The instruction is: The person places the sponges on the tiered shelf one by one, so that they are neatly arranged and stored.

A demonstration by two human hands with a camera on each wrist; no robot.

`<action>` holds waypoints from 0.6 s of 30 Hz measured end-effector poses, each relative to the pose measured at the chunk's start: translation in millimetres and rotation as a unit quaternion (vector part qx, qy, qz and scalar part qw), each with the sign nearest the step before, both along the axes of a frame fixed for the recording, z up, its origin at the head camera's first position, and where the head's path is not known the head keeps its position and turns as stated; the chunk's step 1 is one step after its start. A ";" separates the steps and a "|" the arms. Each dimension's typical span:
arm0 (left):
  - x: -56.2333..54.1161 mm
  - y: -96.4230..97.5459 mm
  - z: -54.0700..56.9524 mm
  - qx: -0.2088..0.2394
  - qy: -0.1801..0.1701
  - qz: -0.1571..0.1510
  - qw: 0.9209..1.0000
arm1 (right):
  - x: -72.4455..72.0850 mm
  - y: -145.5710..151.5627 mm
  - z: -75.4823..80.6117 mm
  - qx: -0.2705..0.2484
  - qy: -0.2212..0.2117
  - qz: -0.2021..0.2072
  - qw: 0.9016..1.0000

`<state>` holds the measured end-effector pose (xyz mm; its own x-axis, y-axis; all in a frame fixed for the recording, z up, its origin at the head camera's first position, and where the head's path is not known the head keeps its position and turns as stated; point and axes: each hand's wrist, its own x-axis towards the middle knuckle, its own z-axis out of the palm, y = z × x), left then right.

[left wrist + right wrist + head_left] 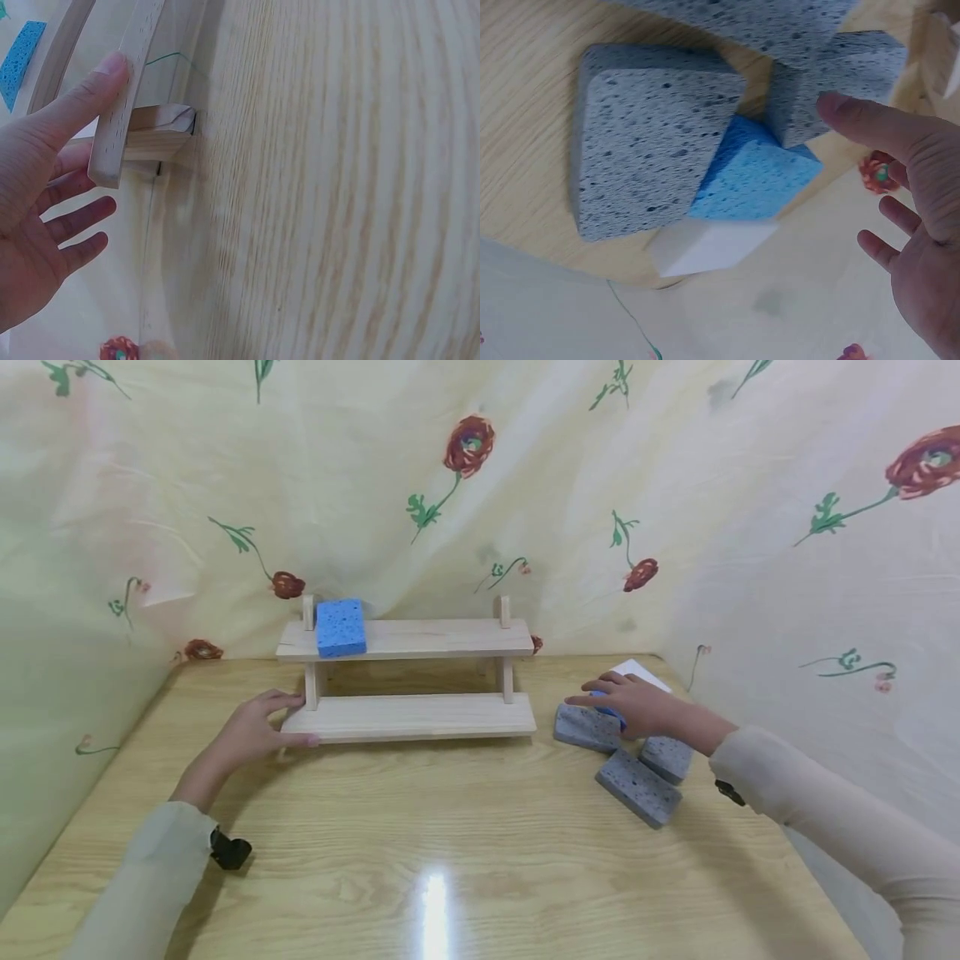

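Observation:
A small two-tier wooden shelf [420, 717] stands at the back of the table, a blue sponge [341, 628] on the left of its upper board. My left hand [258, 727] holds the left end of the lower board [120, 120], thumb on one side and index finger on the other. Over a group of sponges on the right hovers my right hand [637, 702], fingers spread. Beneath it a second blue sponge [754, 176] lies among several grey sponges [656, 142]. The right thumb overlaps one grey sponge in the right wrist view; whether it touches I cannot tell.
A white block [712, 246] lies behind the blue sponge at the back right. Flower-print cloth [555, 485] hangs behind and beside the wood-grain table [375, 843]. Black straps [228, 850] show at both sleeves.

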<state>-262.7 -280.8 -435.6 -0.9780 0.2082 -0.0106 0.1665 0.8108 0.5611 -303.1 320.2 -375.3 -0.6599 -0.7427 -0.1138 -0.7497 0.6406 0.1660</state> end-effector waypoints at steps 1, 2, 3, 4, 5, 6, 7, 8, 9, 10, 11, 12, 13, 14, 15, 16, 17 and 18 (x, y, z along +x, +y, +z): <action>-0.1 -0.5 -0.5 0.000 0.000 0.000 1.000 | -0.7 0.2 -1.2 0.005 -0.003 -0.001 1.000; -0.1 -0.8 -1.0 0.000 0.000 0.000 1.000 | -1.5 0.2 -2.5 0.011 -0.005 -0.001 1.000; -0.2 -1.1 -1.5 0.000 0.001 -0.001 1.000 | -2.3 0.4 -3.8 0.016 -0.006 -0.001 1.000; -0.3 -1.3 -2.0 0.000 0.001 -0.001 1.000 | -3.4 0.7 -5.2 0.021 -0.006 0.000 1.000; -0.6 -1.7 -2.7 -0.001 0.002 -0.002 1.000 | -4.5 1.0 -6.5 0.027 -0.004 0.001 1.000; -0.7 -1.8 -3.1 -0.001 0.004 -0.002 1.000 | -5.6 1.1 -7.7 0.031 -0.004 0.000 1.000; -0.8 -1.8 -3.4 -0.001 0.005 -0.002 1.000 | -6.5 1.1 -8.6 0.035 -0.004 -0.001 0.999; -1.0 -1.7 -3.5 -0.001 0.007 -0.002 1.000 | -7.5 0.9 -9.5 0.038 -0.004 -0.001 0.999; -1.2 -1.6 -3.6 0.000 0.009 -0.003 1.000 | -8.3 0.5 -10.0 0.041 -0.006 -0.002 0.999; -1.4 -1.5 -3.5 0.001 0.010 -0.003 1.000 | -9.0 -0.2 -10.5 0.041 -0.008 -0.002 0.999; -1.7 -1.4 -3.4 0.002 0.011 -0.003 1.000 | -9.6 -1.2 -10.9 0.042 -0.009 0.000 0.999; -1.8 -1.3 -3.1 0.003 0.011 -0.002 1.000 | -10.4 -2.3 -11.5 0.043 -0.008 0.004 0.999; -2.1 -1.4 -3.0 0.004 0.013 -0.002 1.000 | -11.2 -3.7 -12.2 0.046 -0.005 0.009 0.999; -2.4 -1.7 -3.0 0.004 0.013 -0.002 1.000 | -12.1 -5.1 -13.2 0.049 -0.001 0.015 0.999; -2.5 -1.8 -2.8 0.005 0.013 -0.001 1.000 | -13.0 -6.5 -14.2 0.053 0.003 0.019 0.998; -2.7 -2.1 -2.8 0.005 0.013 -0.001 1.000 | -14.0 -8.2 -15.6 0.058 0.007 0.022 0.998; -2.7 -2.4 -3.0 0.005 0.014 0.000 1.000 | -15.1 -9.5 -17.3 0.065 0.009 0.024 0.998; -2.8 -2.7 -3.2 0.006 0.013 0.000 1.000 | -16.2 -10.6 -19.0 0.072 0.007 0.024 0.997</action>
